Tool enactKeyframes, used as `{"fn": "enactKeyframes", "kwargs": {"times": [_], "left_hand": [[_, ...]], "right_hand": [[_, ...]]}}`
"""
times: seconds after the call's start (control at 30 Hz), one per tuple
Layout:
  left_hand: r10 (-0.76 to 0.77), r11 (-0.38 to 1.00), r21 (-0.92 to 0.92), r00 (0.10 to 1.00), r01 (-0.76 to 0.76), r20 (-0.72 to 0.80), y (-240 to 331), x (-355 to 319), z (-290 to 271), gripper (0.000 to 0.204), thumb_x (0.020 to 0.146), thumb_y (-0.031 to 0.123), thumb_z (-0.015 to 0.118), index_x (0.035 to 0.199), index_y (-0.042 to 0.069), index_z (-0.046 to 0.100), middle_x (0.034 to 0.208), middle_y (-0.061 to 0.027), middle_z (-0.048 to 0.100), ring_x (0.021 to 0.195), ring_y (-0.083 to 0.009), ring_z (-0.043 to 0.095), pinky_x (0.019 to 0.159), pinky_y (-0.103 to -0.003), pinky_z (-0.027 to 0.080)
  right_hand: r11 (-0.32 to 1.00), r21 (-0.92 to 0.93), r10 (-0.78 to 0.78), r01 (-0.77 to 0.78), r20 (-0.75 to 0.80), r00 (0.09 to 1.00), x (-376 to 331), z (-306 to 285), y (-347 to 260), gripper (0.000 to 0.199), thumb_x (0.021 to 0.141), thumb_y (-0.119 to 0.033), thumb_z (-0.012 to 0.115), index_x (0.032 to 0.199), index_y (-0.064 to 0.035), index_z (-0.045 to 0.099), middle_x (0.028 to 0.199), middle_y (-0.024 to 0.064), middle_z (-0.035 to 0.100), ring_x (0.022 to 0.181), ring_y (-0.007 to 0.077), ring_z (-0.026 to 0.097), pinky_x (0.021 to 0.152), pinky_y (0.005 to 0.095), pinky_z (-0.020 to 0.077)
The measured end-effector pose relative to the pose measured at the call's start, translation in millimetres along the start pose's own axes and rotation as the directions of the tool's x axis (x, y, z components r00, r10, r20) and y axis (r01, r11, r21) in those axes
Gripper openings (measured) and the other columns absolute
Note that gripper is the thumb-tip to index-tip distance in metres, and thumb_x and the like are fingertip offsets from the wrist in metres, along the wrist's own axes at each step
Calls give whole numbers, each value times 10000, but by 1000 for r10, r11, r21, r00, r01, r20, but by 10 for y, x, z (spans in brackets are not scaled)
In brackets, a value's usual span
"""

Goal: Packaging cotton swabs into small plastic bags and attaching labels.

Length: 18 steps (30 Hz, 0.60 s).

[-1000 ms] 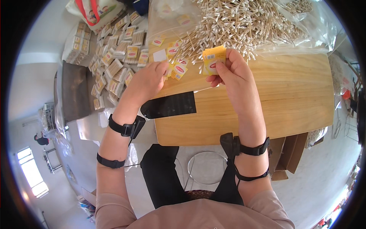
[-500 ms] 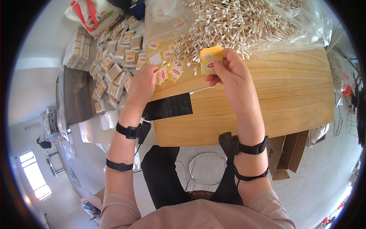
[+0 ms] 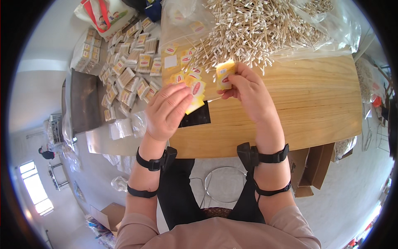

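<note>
My right hand (image 3: 248,89) pinches a small yellow packet with a red oval mark (image 3: 224,74) above the wooden table (image 3: 298,108). My left hand (image 3: 166,110) is beside it, its fingers closed on a yellow label (image 3: 195,106) at the near edge of a loose bunch of similar labels (image 3: 186,81). Just beyond both hands a big pile of cotton swabs (image 3: 257,29) lies on clear plastic sheeting. A black flat item (image 3: 198,119) lies under the left fingertips.
Several packed swab bundles with yellow labels (image 3: 128,70) cover the table's left side. A bag with red handles (image 3: 103,14) stands at the far left. Loose clear bags (image 3: 122,128) lie near the left edge. A cardboard box (image 3: 311,170) and a round stool (image 3: 219,182) stand below.
My left hand reached to the labels and has drawn back toward me with a yellow label. My right hand has kept the yellow packet almost still.
</note>
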<state>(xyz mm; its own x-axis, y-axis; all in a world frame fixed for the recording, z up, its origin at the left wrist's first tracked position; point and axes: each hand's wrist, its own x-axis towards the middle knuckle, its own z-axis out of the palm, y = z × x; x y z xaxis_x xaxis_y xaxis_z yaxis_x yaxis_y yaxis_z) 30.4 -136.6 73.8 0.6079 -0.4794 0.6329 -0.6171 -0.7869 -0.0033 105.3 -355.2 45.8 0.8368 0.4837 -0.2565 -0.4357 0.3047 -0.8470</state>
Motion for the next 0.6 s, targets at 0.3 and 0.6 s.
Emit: {"fn": "enactKeyframes", "kwargs": {"times": [0.3,0.6], "left_hand": [[219,972,70,972,-225,88,86,94,-35,150,772,68,697,920,83,714,1042,-41,692,1045,-201,659,920,-350,538],[-203,977,58,979,205,-33,78,-118,153,267,886,18,603,1146,41,654,1213,-104,627,1109,-207,616,989,-371,491]], "right_hand": [[985,13,169,-172,128,977,-70,217,19,246,974,-104,488,1190,-7,554,1020,43,601,895,105,597,765,275,545],[994,102,20,-34,130,991,79,338,242,172,970,-43,516,1137,-6,531,1019,31,627,904,80,612,714,234,525]]}}
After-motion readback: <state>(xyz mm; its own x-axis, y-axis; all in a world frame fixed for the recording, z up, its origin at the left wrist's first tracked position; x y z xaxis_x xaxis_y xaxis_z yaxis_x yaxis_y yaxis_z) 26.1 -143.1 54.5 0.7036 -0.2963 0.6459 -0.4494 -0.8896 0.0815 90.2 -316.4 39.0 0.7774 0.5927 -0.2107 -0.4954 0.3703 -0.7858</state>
